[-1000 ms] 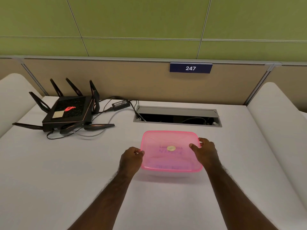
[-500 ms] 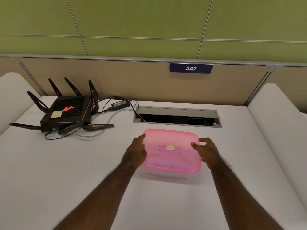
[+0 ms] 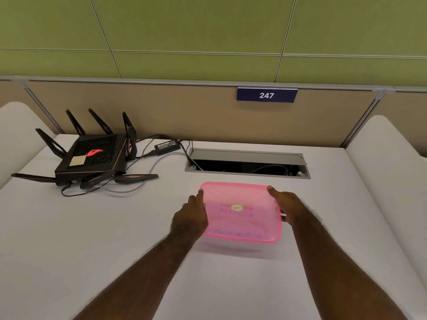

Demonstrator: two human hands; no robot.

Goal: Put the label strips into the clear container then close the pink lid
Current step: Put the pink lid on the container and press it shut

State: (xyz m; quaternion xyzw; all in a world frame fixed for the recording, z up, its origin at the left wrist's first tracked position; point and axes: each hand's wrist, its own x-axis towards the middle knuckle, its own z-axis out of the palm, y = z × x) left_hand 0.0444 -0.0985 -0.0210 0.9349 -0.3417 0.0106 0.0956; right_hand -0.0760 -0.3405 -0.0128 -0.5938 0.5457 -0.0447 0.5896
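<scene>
A translucent pink lid (image 3: 240, 213) with a small round gold sticker lies flat on top of the clear container (image 3: 233, 246), whose lower wall shows just under the lid's near edge. Label strips with purple writing show faintly through the lid. My left hand (image 3: 190, 215) presses along the lid's left edge, fingers stretched toward the far left corner. My right hand (image 3: 287, 206) rests on the right edge, with its fingers reaching to the far right corner.
A black router (image 3: 92, 155) with several antennas and its cables sits at the back left of the white desk (image 3: 92, 239). A power adapter (image 3: 166, 146) lies beside it. An open cable slot (image 3: 247, 165) runs behind the container. Cushioned panels flank the desk.
Both hands slid along the lid's side edges from the near corners toward the far corners. The container has stayed in place.
</scene>
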